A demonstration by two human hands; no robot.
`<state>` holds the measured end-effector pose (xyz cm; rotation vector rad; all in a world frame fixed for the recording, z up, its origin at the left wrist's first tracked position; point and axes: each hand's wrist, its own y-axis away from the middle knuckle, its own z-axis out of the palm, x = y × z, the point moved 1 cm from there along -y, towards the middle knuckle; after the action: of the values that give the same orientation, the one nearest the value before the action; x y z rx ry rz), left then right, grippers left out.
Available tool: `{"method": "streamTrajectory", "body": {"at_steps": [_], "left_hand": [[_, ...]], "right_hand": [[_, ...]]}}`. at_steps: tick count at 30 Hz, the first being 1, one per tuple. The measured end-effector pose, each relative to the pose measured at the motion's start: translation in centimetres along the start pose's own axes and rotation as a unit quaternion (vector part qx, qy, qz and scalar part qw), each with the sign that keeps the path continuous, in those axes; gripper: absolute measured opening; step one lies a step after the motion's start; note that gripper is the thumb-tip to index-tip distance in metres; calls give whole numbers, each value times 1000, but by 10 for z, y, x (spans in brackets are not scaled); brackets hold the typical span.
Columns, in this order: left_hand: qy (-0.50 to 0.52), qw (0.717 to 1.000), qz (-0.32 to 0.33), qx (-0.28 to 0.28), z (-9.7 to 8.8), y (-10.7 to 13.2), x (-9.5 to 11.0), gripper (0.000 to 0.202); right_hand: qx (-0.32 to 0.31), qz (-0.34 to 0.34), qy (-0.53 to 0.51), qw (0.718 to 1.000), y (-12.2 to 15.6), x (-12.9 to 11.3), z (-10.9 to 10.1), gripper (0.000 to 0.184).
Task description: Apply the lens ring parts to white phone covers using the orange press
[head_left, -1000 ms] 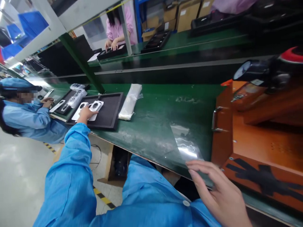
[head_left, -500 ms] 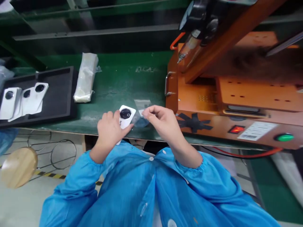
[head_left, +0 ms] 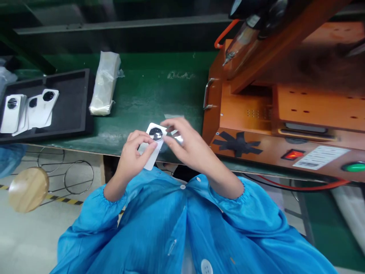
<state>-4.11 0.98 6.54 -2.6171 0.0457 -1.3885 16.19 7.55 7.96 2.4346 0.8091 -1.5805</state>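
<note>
A white phone back cover (head_left: 152, 159) with a round black camera window (head_left: 155, 133) lies slanted at the bench's front edge, its lower end jutting past it. My left hand (head_left: 134, 152) is on the cover's left side, thumb and forefinger tips pinched together at the window's lower edge; what they grip, if anything, is too small to make out. From the right, my right hand (head_left: 186, 142) bends its forefinger and thumb to the cover's upper right corner, beside the window. Whatever lies between those tips is unclear. Shiny clear film (head_left: 178, 137) shows beneath this hand, partly hidden.
A black tray (head_left: 72, 102) with several white phone covers (head_left: 41, 110) stands at left. Near it lies a plastic-wrapped bundle (head_left: 105, 83). An orange machine (head_left: 242, 121) with lit red and green buttons bounds the right side. A round wooden stool (head_left: 28, 189) is below left.
My right hand has moved left from the clear film to the cover's corner. My left hand's fingers have gone from lying over the cover to a pinch by the camera window. The view has shifted slightly.
</note>
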Motion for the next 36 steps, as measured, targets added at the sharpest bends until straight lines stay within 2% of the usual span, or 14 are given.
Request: {"method": "streamTrajectory", "body": {"at_steps": [2,3,5,7,11,14,17,20,22,23,26,30,36], "left_hand": [[100,992,-70,32,0,1,-9,27],[149,983,-102,40,1,1,-14,30],[219,964,-144,51,1,3,-20,34],[250,953,-161,57,3,5,-23,35],[243,955,-160,50,8,8,-20,38],[187,974,-127,19,4,5,-23,35],[35,998,-41,-33,-9,-10,-38,36],[-136,981,53,-127,-18,-24,-58,65],[-205,959,79,-179,-14,-23,-67,73],[-226,954,81,-180,-9,-20,-69,73],[-260,958,58,-104,11,-2,-65,72],[-256,966,42,-6,32,16,-58,73],[-235,970,46,35,37,13,-64,86]], "right_hand": [[78,43,-58,994,0,7,3,27],[89,70,-83,990,0,10,5,32],[62,111,-120,985,-1,15,11,46],[27,130,-139,981,-1,17,17,58],[19,143,-160,977,-1,12,27,61],[20,143,-166,976,0,10,27,53],[63,134,-133,980,1,13,18,43],[87,139,-56,985,-1,20,8,37],[62,144,0,988,-5,25,6,34],[47,146,18,988,-8,27,7,33],[6,164,17,986,-17,34,13,32],[-43,176,16,983,-28,42,21,31],[-89,183,79,976,-37,48,21,28]]}}
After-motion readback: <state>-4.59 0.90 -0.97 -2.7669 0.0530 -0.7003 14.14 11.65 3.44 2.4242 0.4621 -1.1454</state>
